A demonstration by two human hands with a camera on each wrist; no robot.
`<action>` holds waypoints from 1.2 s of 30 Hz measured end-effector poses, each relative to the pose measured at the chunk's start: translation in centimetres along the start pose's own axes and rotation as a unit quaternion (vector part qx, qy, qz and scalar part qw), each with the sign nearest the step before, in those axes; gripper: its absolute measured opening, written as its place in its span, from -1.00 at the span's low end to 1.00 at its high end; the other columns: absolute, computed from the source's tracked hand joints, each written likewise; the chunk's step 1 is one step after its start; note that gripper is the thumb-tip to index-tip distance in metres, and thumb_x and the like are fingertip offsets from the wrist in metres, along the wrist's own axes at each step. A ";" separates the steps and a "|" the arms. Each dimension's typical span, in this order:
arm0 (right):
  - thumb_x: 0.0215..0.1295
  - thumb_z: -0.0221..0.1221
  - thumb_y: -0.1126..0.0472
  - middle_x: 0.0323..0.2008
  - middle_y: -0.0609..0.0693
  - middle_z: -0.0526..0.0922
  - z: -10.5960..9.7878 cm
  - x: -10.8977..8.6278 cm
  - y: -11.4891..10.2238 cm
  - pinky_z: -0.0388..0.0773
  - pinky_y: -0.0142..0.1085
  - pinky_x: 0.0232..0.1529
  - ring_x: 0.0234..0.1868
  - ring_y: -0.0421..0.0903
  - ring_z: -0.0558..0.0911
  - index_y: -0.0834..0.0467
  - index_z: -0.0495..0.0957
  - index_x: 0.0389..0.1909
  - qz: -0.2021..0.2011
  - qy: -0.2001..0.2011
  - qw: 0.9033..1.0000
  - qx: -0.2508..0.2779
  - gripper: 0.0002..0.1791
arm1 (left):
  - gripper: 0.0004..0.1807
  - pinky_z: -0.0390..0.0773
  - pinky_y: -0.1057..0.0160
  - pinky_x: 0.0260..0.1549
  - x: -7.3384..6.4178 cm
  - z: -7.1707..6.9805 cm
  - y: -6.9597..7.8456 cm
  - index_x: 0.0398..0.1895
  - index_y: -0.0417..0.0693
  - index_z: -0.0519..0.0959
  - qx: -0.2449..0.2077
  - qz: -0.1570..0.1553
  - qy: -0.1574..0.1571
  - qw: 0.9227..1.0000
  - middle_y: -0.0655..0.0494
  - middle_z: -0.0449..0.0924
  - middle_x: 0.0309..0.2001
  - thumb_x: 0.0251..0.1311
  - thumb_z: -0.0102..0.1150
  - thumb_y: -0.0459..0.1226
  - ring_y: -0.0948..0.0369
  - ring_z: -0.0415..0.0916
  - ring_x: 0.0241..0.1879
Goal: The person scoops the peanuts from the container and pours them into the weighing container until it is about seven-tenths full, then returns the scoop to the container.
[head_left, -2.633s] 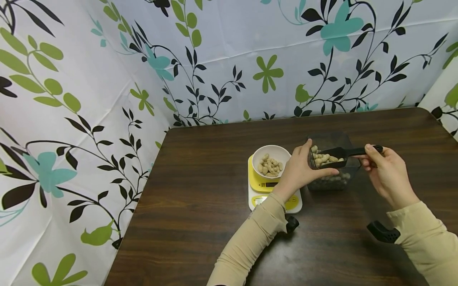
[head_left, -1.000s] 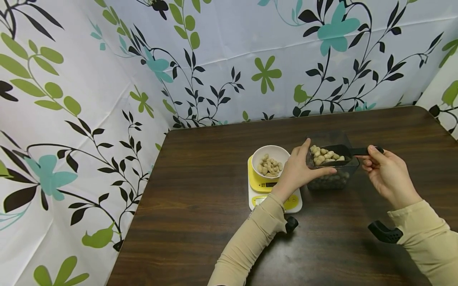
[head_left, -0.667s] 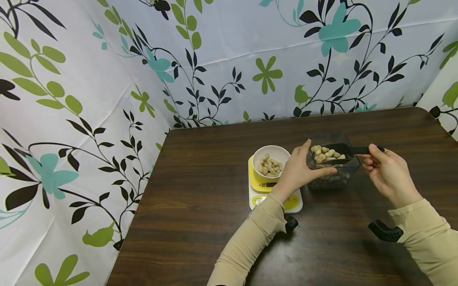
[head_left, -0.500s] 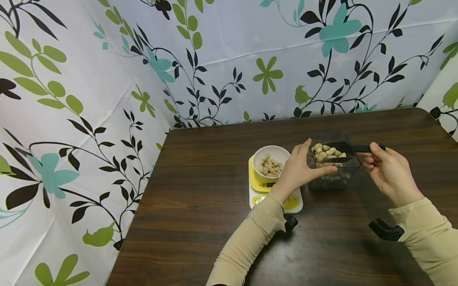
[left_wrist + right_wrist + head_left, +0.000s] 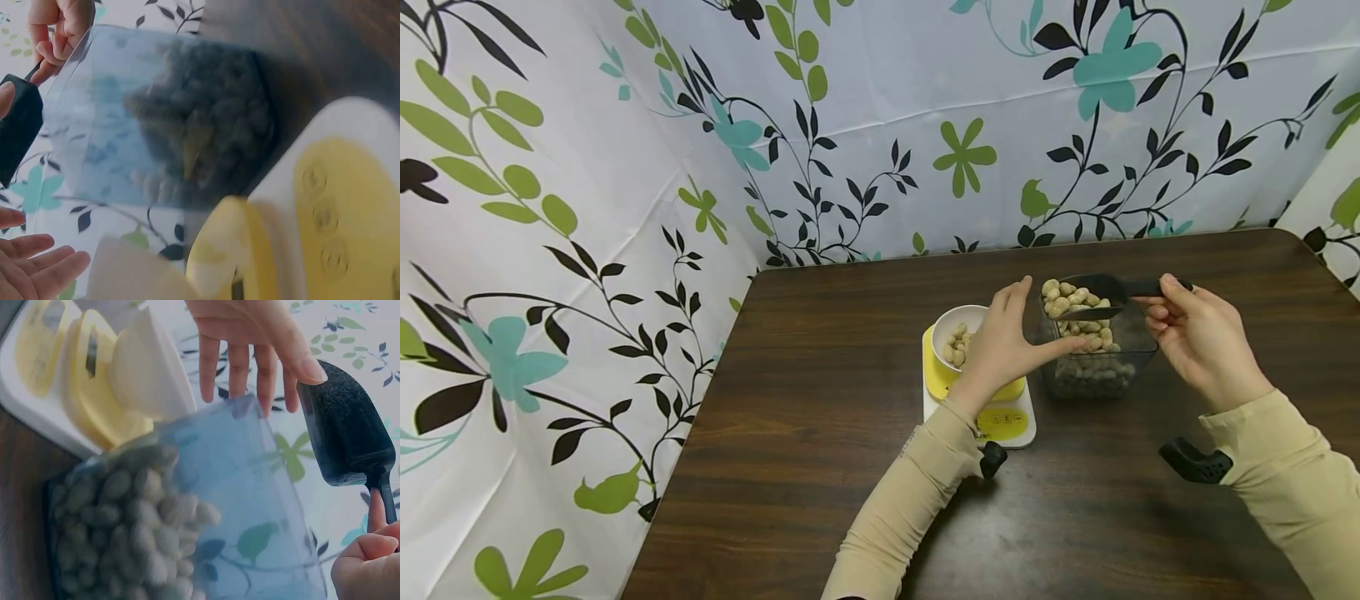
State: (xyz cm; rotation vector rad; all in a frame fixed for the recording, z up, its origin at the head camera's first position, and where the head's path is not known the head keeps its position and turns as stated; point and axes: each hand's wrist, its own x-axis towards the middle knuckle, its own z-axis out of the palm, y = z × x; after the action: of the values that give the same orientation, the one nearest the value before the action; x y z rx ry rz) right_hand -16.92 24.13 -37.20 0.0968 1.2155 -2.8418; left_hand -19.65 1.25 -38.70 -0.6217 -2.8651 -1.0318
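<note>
My right hand (image 5: 1198, 342) pinches the handle of a black scoop (image 5: 1112, 292), thumb on top. Peanuts (image 5: 1062, 298) heap in the scoop, which is above the open top of a clear plastic container (image 5: 1141, 340). More peanuts (image 5: 131, 525) lie in the lower part of the container. My left hand (image 5: 1003, 342) is open, fingers straight and thumb spread, between a white bowl (image 5: 942, 333) and the container. In the right wrist view its thumb is at the scoop's edge. The bowl, with peanuts in it, stands on a yellow and white kitchen scale (image 5: 1000, 423), partly hidden by my left hand.
The dark wooden table (image 5: 790, 433) extends left and in front of the scale. A patterned curtain (image 5: 880, 150) hangs behind the table and along its left side. Black wrist devices (image 5: 1195, 462) are strapped beneath both sleeves.
The loaded scoop has risen out of the container and moved slightly left with my right hand. My left hand has let go of the container's side and shifted left, over part of the bowl.
</note>
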 end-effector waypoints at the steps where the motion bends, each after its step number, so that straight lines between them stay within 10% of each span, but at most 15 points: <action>1: 0.36 -0.01 0.23 -0.36 -0.04 0.31 0.4 0.1 0.1 0.26 -0.38 -0.37 -0.43 -0.18 0.27 0.10 0.01 -0.09 0.002 0.001 1.000 -0.005 -0.68 | 0.09 0.47 0.13 0.12 -0.1 -0.3 -0.2 0.47 0.33 -0.13 0.004 -0.003 0.006 1.000 0.16 0.05 0.43 -0.11 0.16 0.36 0.15 0.22 0.34; 5: 0.35 0.00 0.21 -0.35 -0.04 0.32 1.8 0.6 0.5 0.30 -0.39 -0.38 -0.43 -0.20 0.27 0.01 -0.24 0.23 0.017 0.007 1.000 -0.012 -0.35 | 0.12 0.45 0.09 0.13 -0.4 -1.5 -1.2 0.48 0.27 -0.14 0.002 -0.010 0.024 1.000 0.10 0.04 0.43 -0.11 0.21 0.32 0.13 0.19 0.36; 15: 0.27 0.12 0.15 -0.39 -0.06 0.32 5.8 1.7 2.2 0.32 -0.43 -0.43 -0.45 -0.24 0.30 0.11 0.02 0.04 0.021 -0.003 0.998 -0.056 -0.50 | 0.17 0.34 -0.11 0.19 -1.6 -3.9 -4.5 0.48 0.25 -0.13 -0.043 -0.040 0.067 0.996 0.06 -0.03 0.45 -0.16 0.32 0.24 0.03 0.07 0.40; 36: 0.29 0.08 0.06 -0.41 -0.10 0.36 5.6 2.8 4.1 0.28 -0.45 -0.48 -0.47 -0.27 0.30 0.13 0.17 -0.13 0.041 0.007 0.983 -0.177 -0.66 | 0.33 0.34 -0.12 0.19 -3.3 -1.5 -8.4 0.50 0.16 -0.28 -0.061 -0.106 0.021 0.992 -0.02 -0.15 0.48 -0.25 0.37 0.26 -0.06 0.08 0.39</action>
State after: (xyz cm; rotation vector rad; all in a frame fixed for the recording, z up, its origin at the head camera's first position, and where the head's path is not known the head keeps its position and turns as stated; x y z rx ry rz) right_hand -19.66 17.18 -36.48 0.1491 1.6545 -2.5127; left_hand -19.98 -6.73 -43.11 -0.2981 -2.8958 -1.2397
